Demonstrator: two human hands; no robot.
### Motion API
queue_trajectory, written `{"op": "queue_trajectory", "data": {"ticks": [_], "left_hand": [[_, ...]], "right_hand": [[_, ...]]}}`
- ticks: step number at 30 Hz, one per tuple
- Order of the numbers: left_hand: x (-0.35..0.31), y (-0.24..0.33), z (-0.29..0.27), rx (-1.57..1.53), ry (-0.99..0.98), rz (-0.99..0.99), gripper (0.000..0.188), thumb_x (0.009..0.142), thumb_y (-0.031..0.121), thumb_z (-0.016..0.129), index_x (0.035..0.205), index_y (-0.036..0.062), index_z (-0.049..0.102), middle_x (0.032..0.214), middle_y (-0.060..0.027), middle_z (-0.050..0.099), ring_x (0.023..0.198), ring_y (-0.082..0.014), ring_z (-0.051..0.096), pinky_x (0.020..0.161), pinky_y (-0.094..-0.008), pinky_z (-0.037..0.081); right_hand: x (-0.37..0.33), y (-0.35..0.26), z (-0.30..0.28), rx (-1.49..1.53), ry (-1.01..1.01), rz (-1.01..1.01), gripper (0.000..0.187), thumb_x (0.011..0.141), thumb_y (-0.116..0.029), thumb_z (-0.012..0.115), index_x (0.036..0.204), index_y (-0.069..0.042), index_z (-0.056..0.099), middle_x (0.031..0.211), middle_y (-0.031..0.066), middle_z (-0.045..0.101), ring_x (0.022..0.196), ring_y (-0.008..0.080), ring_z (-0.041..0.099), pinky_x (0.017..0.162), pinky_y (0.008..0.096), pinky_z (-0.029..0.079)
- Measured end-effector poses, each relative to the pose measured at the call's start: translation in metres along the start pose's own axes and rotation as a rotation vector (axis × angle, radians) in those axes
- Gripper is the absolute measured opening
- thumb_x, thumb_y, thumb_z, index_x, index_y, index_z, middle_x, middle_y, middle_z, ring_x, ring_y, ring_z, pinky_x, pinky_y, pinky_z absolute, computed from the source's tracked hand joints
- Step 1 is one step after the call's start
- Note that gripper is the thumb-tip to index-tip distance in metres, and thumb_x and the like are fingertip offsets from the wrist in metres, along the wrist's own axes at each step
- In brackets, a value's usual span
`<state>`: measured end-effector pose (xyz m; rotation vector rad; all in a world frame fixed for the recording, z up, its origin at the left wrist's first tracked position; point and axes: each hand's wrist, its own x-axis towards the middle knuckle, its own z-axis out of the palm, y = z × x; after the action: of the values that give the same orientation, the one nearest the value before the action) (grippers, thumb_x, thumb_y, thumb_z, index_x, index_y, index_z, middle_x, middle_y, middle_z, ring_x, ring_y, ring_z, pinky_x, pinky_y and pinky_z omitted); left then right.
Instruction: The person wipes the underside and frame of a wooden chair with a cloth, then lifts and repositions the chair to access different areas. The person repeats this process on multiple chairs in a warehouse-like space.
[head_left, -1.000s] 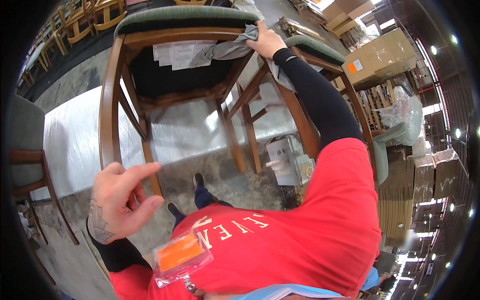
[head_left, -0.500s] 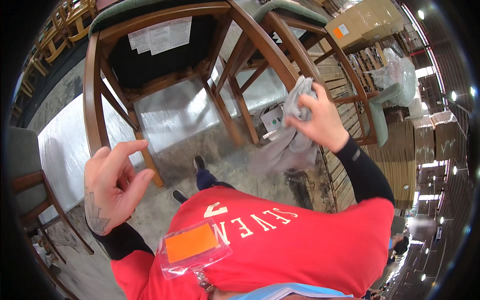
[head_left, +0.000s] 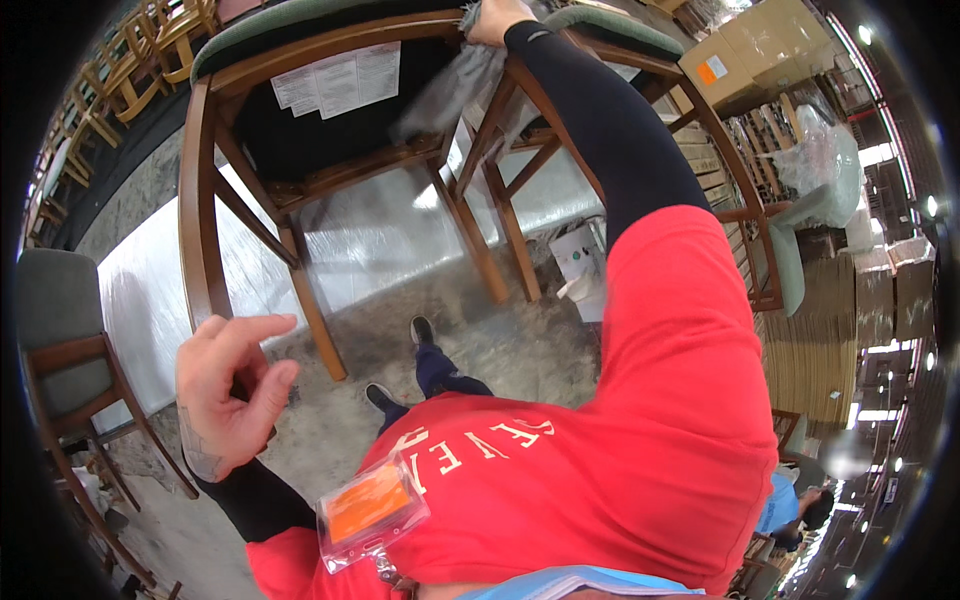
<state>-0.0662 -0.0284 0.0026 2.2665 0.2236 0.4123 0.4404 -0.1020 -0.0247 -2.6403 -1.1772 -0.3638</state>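
cloth: we see a grey cloth [head_left: 455,85] hanging from the top rail of the wooden chair [head_left: 300,190], draped down over the chair's dark underside and partly blurred.
right hand: our right hand [head_left: 497,18] is closed around the top of the cloth, pressed to the chair's upper rail, arm in a black sleeve stretched up to it.
left hand: our left hand [head_left: 232,390] is empty, fingers apart and loosely curled, forefinger out, just in front of the chair's near left leg and touching nothing we can see.
chair: it stands raised on a silvery sheet [head_left: 390,235], green seat edge at the top, white paper labels [head_left: 335,85] stuck beneath the seat.
beside the chair: a second wooden chair [head_left: 640,120] right of it, touching or nearly so.
below the chair: our dark shoes [head_left: 400,370] on the concrete floor [head_left: 520,345].
nearest us: an orange badge [head_left: 370,510] on our red shirt.
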Motion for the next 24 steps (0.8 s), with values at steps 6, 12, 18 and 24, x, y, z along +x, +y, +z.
{"op": "queue_trajectory", "data": {"ticks": [6, 12, 18, 24], "left_hand": [[0.004, 0.005, 0.005, -0.059, 0.055, -0.154, 0.012, 0.087, 0.002, 0.069, 0.099, 0.0041, 0.066, 0.05, 0.0023, 0.041, 0.045, -0.0046, 0.034, 0.047, -0.0261, 0.024], [0.007, 0.002, 0.006, -0.055, 0.032, -0.178, 0.008, 0.092, 0.007, 0.066, 0.099, 0.0038, 0.066, 0.05, 0.0014, 0.045, 0.046, -0.0053, 0.038, 0.048, -0.0258, 0.026], [0.007, 0.007, 0.006, -0.046, -0.001, -0.135, 0.009, 0.093, 0.01, 0.066, 0.099, 0.0031, 0.067, 0.052, 0.0009, 0.048, 0.047, -0.0055, 0.042, 0.049, -0.0254, 0.03], [0.01, 0.012, 0.004, -0.056, -0.036, -0.195, 0.012, 0.089, 0.008, 0.066, 0.099, 0.0019, 0.067, 0.055, 0.001, 0.051, 0.051, -0.0053, 0.046, 0.051, -0.0236, 0.034]], "right_hand": [[-0.068, 0.022, -0.029, -0.091, -0.169, -0.012, 0.055, 0.072, -0.026, 0.069, 0.115, 0.008, 0.059, 0.097, 0.0289, 0.071, 0.099, 0.0436, 0.069, 0.09, 0.0465, 0.055], [-0.273, 0.032, -0.115, 0.101, -0.087, 0.064, 0.058, 0.08, -0.023, 0.073, 0.128, -0.001, 0.049, 0.106, 0.0274, 0.068, 0.102, 0.0447, 0.065, 0.088, 0.0503, 0.053], [-0.457, 0.005, -0.093, 1.185, 0.055, 0.877, 0.046, 0.082, -0.001, 0.074, 0.125, 0.0, 0.059, 0.112, 0.0099, 0.07, 0.102, 0.025, 0.069, 0.092, 0.0357, 0.054], [-0.421, 0.0, 0.042, 2.181, 0.344, 0.979, 0.04, 0.101, -0.031, 0.055, 0.128, -0.002, 0.059, 0.127, 0.0109, 0.065, 0.116, 0.0261, 0.063, 0.1, 0.0426, 0.051]]}}
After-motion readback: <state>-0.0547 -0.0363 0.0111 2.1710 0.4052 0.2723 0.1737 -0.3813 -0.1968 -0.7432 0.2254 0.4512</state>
